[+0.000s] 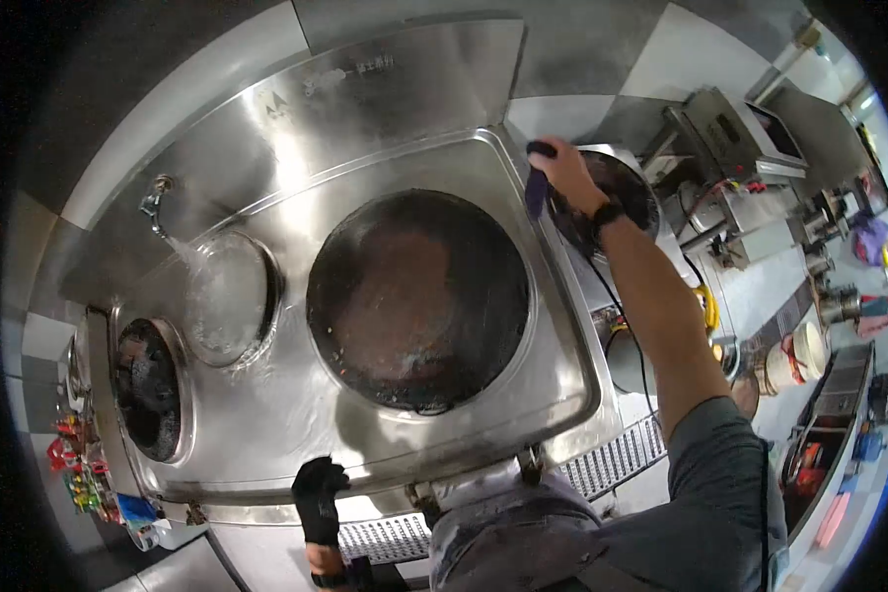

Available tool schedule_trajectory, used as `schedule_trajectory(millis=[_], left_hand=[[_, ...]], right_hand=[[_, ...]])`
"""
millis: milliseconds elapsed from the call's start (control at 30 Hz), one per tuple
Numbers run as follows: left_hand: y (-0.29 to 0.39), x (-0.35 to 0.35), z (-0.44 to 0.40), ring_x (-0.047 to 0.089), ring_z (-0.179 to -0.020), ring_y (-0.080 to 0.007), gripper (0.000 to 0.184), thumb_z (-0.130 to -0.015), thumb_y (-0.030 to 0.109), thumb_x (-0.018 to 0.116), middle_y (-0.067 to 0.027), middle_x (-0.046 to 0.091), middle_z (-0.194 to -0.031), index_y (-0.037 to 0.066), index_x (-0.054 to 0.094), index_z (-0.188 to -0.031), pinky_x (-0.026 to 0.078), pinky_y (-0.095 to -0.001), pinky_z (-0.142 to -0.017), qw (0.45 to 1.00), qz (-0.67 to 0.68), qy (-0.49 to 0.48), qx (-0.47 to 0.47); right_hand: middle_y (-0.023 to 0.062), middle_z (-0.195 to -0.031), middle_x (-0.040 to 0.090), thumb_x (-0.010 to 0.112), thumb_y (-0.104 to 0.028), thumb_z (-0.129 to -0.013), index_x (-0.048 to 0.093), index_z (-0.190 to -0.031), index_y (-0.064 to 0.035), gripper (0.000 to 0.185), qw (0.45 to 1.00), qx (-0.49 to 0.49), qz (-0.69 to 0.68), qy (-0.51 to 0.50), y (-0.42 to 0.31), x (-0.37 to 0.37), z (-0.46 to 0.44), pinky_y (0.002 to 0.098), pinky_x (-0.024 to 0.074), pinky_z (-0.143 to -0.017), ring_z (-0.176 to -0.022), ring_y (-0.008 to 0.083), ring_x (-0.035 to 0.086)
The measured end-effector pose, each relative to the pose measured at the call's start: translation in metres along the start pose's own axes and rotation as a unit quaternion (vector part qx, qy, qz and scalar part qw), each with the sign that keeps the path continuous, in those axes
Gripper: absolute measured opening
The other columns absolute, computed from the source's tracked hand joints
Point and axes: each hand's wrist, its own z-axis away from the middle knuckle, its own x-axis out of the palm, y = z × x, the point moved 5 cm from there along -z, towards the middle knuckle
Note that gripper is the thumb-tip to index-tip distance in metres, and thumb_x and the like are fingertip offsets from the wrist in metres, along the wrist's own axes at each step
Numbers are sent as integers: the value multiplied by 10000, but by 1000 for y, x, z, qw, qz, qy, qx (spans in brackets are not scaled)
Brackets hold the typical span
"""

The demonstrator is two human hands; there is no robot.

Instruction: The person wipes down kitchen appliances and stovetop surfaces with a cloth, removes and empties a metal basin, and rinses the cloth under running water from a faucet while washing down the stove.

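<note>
Steel stove (pixel 217 439): fills the middle of the scene, wet in places. Large wok (pixel 419 296): seated at its centre, dark-rimmed, brownish inside, with small bits of residue at the near left. Water basin (pixel 229 301): left of the wok, with water running in. Smaller wok (pixel 148 395): at the near left, dark, foam inside. Round pan (pixel 622 192): beyond the stove's right edge, partly hidden by the arm. Left hand (pixel 316 493): black-gloved, at the near edge — grip cannot be told. Right hand (pixel 567 173): at the far right corner, fingers closed on a purple cloth (pixel 536 194) — the cloth hangs beside the stove's right rim. Tap (pixel 151 205): far left, flowing.
</note>
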Motion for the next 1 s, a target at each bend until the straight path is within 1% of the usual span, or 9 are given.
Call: schedule_trajectory(millis=[133,267,300,433,467,533,733,867,1000], left_hand=[[-16,12,20,687,-723,-202,210,-963,121,652,-114,707,-854,-27,646,-1112,580,-328,-641,990,44,118,-62],[-30,32,22,690,-717,-214,198,-972,124,650,-115,714,-860,-20,650,-1108,582,-337,-623,981,58,159,-98],[-30,37,23,698,-731,-231,217,-979,135,636,-125,720,-890,-21,652,-1129,589,-340,-634,975,108,158,-111],[-26,48,8,708,-773,-249,283,-1009,187,592,-151,721,-940,-16,647,-1196,604,-370,-689,994,30,90,-59],[-20,53,6,709,-795,-244,274,-1008,179,603,-152,721,-958,-14,646,-1197,603,-380,-707,986,106,107,-64],[3,67,-5,707,-811,-236,256,-1008,166,613,-140,722,-967,-9,647,-1192,597,-372,-713,999,16,41,-27],[4,66,-6,679,-785,-181,220,-1009,145,617,-99,709,-936,-8,648,-1164,562,-313,-705,998,11,-44,-37],[-19,42,-4,686,-796,-189,215,-982,109,642,-107,721,-951,2,650,-1168,555,-303,-712,989,-69,-127,1],[-34,24,13,693,-787,-196,246,-976,142,637,-115,718,-932,-24,663,-1156,574,-323,-698,976,106,-167,-90]], right_hand=[[187,-1334,611,679,-191,-889,625,-1302,-40,443,969,-161,186,-26,20,52,-104,434,494,-1009,-1167,356,612],[139,-1360,596,635,-149,-920,647,-1283,-73,370,901,-287,313,-85,71,101,-87,441,459,-1072,-1284,363,536],[137,-1388,580,636,-170,-935,648,-1287,-79,364,908,-310,279,-35,76,96,-71,434,437,-1111,-1335,363,498],[138,-1439,545,674,-164,-920,642,-1296,-79,387,921,-297,230,-101,88,64,-10,438,421,-1135,-1355,364,487],[138,-1439,545,674,-164,-920,642,-1296,-79,387,925,-284,231,-103,96,58,15,438,421,-1135,-1355,364,487],[132,-1462,524,684,-124,-904,620,-1323,-91,425,925,-324,157,-121,94,42,64,440,422,-1139,-1362,360,483],[183,-1494,489,659,-74,-882,584,-1343,-24,470,964,-165,159,-136,87,-4,292,448,418,-1147,-1369,405,479],[198,-1441,533,642,-18,-859,612,-1311,-21,453,975,-86,203,-25,61,-10,441,482,433,-1124,-1386,442,451],[209,-1418,544,605,75,-830,595,-1335,-27,515,975,-34,216,39,20,34,537,499,387,-1157,-1398,477,420]])
